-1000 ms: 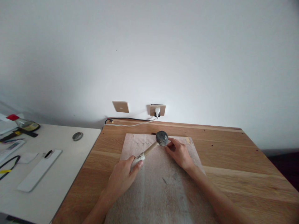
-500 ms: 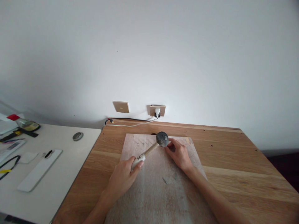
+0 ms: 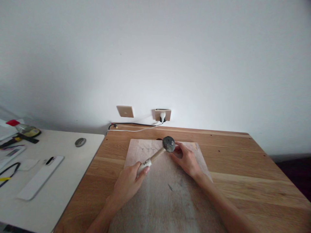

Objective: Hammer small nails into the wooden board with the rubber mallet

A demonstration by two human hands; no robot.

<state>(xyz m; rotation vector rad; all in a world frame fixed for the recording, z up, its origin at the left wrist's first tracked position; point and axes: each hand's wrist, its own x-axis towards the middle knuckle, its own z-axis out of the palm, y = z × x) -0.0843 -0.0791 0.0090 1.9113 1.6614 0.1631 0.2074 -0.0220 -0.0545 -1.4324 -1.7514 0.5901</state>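
Observation:
My left hand point(image 3: 127, 183) grips the taped end of a wooden-handled hammer point(image 3: 157, 154), whose dark round head point(image 3: 168, 144) is raised just above the far part of a pale wooden board point(image 3: 165, 197). My right hand point(image 3: 185, 158) rests on the board right beside the hammer head, fingers curled in a pinch; what they hold is too small to make out. A few small nails point(image 3: 147, 149) stand in the board left of the hammer head. Another loose nail point(image 3: 170, 187) lies mid-board.
The board lies on a wooden table point(image 3: 243, 168) against a white wall with a switch plate point(image 3: 124, 111) and a socket point(image 3: 162, 114) with plug and cables. A white desk point(image 3: 60, 181) at left carries a remote-like slab point(image 3: 40, 178), a round grey object point(image 3: 80, 141) and clutter.
Hardly anything has moved; the hammer head and both hands stay in place, and the view has shifted very slightly.

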